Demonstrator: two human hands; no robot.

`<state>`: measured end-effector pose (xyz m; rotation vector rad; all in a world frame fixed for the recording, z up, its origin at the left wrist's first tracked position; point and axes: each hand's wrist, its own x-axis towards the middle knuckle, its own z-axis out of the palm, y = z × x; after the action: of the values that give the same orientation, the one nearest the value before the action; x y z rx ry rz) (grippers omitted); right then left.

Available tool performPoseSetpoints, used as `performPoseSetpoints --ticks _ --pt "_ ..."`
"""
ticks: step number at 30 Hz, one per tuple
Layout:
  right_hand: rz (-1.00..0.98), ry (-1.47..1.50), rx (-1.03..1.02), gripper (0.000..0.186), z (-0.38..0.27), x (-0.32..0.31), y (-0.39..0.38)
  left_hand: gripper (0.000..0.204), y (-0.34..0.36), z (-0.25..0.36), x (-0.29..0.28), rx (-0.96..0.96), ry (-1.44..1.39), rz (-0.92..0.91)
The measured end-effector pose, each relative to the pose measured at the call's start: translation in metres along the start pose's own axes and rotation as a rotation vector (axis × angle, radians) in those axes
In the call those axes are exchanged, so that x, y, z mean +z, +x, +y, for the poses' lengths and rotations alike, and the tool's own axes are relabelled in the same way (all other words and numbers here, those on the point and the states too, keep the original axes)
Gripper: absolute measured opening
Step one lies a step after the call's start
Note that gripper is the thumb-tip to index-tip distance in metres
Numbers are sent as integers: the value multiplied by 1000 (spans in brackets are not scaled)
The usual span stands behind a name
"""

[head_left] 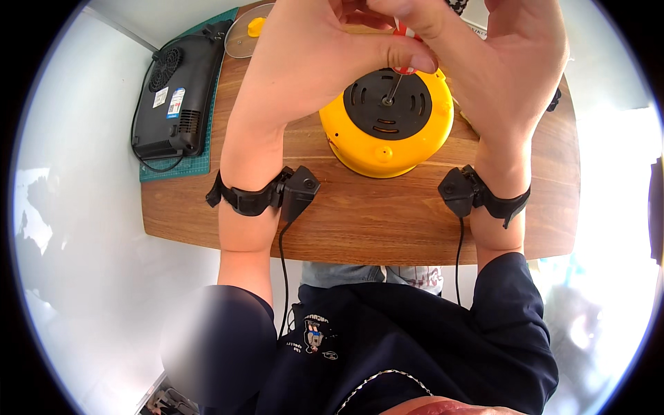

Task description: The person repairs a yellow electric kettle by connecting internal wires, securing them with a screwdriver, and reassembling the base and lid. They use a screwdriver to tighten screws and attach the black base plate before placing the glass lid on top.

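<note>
A yellow round appliance [387, 160], which looks like a pot turned upside down, rests on the table with its black slotted base plate [384, 128] facing up. Above it is a screwdriver [395, 88] with a red and white handle; its metal shaft slants down to the screw hole at the centre of the plate. My right hand [487, 69] is closed around the handle, thumb pressed along it. My left hand [311, 59] is closed at the same handle from the other side. The upper handle and several fingertips are hidden behind my hands.
At the left, a black appliance [176, 104] with a fan grille and a cord lies on a green cutting mat [190, 164]. Behind my left hand is a clear glass lid [242, 43] with a yellow knob. The wooden table [373, 221] ends near my body.
</note>
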<state>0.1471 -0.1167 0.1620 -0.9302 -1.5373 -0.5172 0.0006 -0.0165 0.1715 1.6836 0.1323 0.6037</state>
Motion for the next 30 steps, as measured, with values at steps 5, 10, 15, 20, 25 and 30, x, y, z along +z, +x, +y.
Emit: performPoseSetpoints --ticks 5,10,15,20,25,30 --pt "128 67 177 35 -10 24 1 52 -1 -17 -16 21 -2 -47" --pt "-74 123 93 41 -2 0 2 53 2 -17 -18 135 58 -120" --pt "18 212 40 50 6 3 2 55 -3 -6 -14 114 108 -125" --pt "80 429 167 50 9 17 -8 55 -9 -8 -10 80 98 -65" --pt "-10 -113 -40 40 5 2 0 51 5 -11 -19 105 189 -175" --pt "56 522 315 44 -25 10 3 50 -1 1 -11 -13 62 -118"
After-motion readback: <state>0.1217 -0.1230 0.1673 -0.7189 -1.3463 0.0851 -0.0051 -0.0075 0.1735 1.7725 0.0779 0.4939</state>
